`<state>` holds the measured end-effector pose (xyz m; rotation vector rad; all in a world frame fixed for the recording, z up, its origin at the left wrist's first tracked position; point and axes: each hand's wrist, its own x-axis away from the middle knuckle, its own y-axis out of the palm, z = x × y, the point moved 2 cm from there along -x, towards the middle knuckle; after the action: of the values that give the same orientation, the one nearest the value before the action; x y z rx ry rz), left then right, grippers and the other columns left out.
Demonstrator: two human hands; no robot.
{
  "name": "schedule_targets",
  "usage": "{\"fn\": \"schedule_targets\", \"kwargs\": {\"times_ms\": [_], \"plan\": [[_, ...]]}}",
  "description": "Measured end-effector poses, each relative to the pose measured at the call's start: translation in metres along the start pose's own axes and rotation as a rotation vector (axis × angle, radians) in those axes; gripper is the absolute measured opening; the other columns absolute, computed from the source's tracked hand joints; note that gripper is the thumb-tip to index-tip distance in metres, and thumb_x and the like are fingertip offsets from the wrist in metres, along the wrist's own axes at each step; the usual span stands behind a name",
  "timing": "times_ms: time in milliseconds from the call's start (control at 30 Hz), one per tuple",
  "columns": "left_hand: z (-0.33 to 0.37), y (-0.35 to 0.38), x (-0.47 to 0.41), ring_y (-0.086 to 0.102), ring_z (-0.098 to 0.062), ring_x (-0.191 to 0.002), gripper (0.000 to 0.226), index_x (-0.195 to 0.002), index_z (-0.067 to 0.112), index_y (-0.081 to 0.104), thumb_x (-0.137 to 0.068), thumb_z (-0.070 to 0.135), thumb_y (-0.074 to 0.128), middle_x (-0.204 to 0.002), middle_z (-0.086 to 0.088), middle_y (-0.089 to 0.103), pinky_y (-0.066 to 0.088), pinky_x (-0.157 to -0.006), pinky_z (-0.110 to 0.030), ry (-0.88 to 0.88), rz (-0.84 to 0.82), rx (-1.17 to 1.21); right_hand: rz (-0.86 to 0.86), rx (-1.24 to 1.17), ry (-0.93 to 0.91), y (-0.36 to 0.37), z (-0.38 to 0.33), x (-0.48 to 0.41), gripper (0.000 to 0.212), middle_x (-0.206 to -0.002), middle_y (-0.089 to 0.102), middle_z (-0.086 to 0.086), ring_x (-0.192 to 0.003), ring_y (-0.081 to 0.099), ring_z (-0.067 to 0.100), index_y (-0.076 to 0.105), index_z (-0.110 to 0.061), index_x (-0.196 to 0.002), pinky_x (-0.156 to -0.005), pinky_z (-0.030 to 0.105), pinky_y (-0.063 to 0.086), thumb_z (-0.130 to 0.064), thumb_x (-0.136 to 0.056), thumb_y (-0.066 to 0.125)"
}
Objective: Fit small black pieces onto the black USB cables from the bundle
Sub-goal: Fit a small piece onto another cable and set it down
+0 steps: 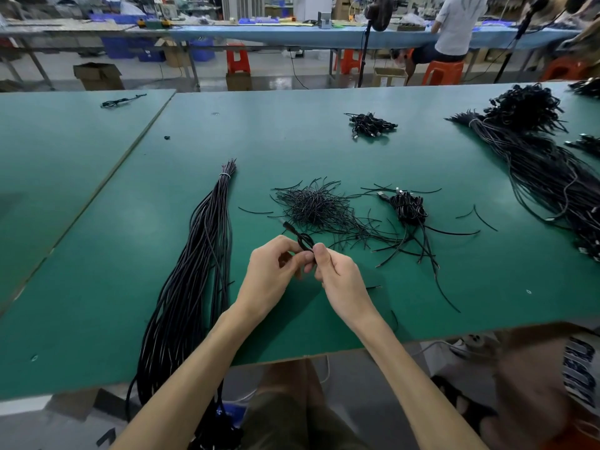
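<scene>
My left hand (271, 269) and my right hand (337, 277) meet over the green table (324, 147), both pinching one coiled black USB cable (300, 238). Its plug end sticks up and to the left above my fingers. A long tied bundle of black cables (201, 254) lies to the left and hangs over the near edge. Straight ahead sits a loose heap of thin black ties (315, 204). A small pile of coiled cables (407, 206) lies to the right of that heap. Any small black piece between my fingers is hidden.
A big mass of black cables (545, 164) fills the right side of the table. A small coiled pile (370, 125) sits further back. One lone cable (121, 100) lies far left. Loose ties are scattered near my right hand. A person sits at the far bench (457, 24).
</scene>
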<state>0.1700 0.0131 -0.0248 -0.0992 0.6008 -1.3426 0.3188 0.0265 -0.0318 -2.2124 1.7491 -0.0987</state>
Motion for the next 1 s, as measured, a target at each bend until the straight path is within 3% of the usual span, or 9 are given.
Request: {"fn": "schedule_targets", "kwargs": {"times_ms": [100,167,233,433,533,667,867,1000], "plan": [[-0.001,-0.001,-0.001,0.063,-0.006,-0.057,0.012,-0.083,0.012,0.070,-0.094,0.013,0.074,-0.070,0.003,0.068,0.042,-0.060,-0.009,0.024,0.029,-0.034,-0.059,0.047,0.004,0.001,-0.001,0.001,0.046,-0.077,0.068,-0.021,-0.073,0.058,-0.002,0.070,-0.030,-0.089,-0.076,0.024,0.048,-0.055,-0.106,0.035],[-0.003,-0.002,-0.002,0.064,-0.008,-0.057,0.011,-0.084,0.012,0.070,-0.094,0.010,0.073,-0.072,0.003,0.068,0.043,-0.061,-0.010,0.032,0.041,-0.043,-0.078,0.104,0.012,0.001,-0.001,0.000,0.040,-0.088,0.071,-0.021,-0.085,0.061,-0.002,0.070,-0.030,-0.097,-0.088,0.032,0.052,-0.049,-0.109,0.038],[-0.004,-0.002,-0.002,0.064,-0.011,-0.057,0.013,-0.082,0.013,0.069,-0.094,0.007,0.071,-0.075,0.003,0.067,0.043,-0.061,-0.010,0.039,0.049,-0.063,-0.075,0.137,0.019,0.001,-0.001,0.000,0.036,-0.089,0.071,-0.018,-0.088,0.062,0.001,0.070,-0.026,-0.101,-0.091,0.040,0.052,-0.045,-0.109,0.040],[0.001,0.002,-0.002,0.054,-0.012,-0.055,0.018,-0.078,0.009,0.066,-0.094,0.001,0.068,-0.075,0.009,0.057,0.039,-0.059,-0.012,0.102,0.058,-0.171,-0.020,0.179,0.001,0.001,-0.003,0.001,0.037,-0.066,0.054,-0.012,-0.060,0.046,0.001,0.051,-0.036,-0.077,-0.065,0.031,0.038,-0.046,-0.109,0.037],[0.004,0.003,-0.001,0.053,-0.012,-0.058,0.018,-0.080,0.010,0.062,-0.096,0.005,0.067,-0.078,0.014,0.052,0.043,-0.061,-0.023,0.136,0.063,-0.233,-0.025,0.169,0.017,0.001,-0.003,0.000,0.040,-0.062,0.054,-0.023,-0.058,0.044,0.002,0.048,-0.033,-0.073,-0.063,0.029,0.034,-0.044,-0.110,0.038],[0.009,0.006,0.005,0.047,-0.016,-0.063,0.015,-0.089,0.013,0.057,-0.103,0.014,0.059,-0.085,0.015,0.042,0.048,-0.059,-0.037,0.203,0.062,-0.381,-0.003,0.085,0.017,0.000,-0.001,-0.001,0.045,-0.059,0.046,-0.018,-0.059,0.037,0.004,0.045,-0.022,-0.070,-0.060,0.028,0.033,-0.041,-0.110,0.040],[0.015,0.005,0.006,0.044,-0.020,-0.058,0.015,-0.093,0.010,0.058,-0.106,0.018,0.054,-0.094,0.003,0.049,0.042,-0.048,-0.036,0.289,0.043,-0.508,0.027,0.091,0.029,0.002,-0.003,0.000,0.046,-0.062,0.053,-0.012,-0.058,0.043,0.004,0.053,-0.022,-0.072,-0.060,0.028,0.037,-0.042,-0.110,0.040],[0.014,0.003,0.007,0.048,-0.019,-0.062,0.019,-0.094,0.013,0.061,-0.108,0.022,0.051,-0.094,0.007,0.046,0.046,-0.052,-0.036,0.286,0.030,-0.464,0.067,0.099,0.005,0.002,-0.003,0.000,0.038,-0.074,0.064,-0.010,-0.067,0.056,0.003,0.067,-0.018,-0.092,-0.064,0.023,0.044,-0.041,-0.110,0.043]]}}
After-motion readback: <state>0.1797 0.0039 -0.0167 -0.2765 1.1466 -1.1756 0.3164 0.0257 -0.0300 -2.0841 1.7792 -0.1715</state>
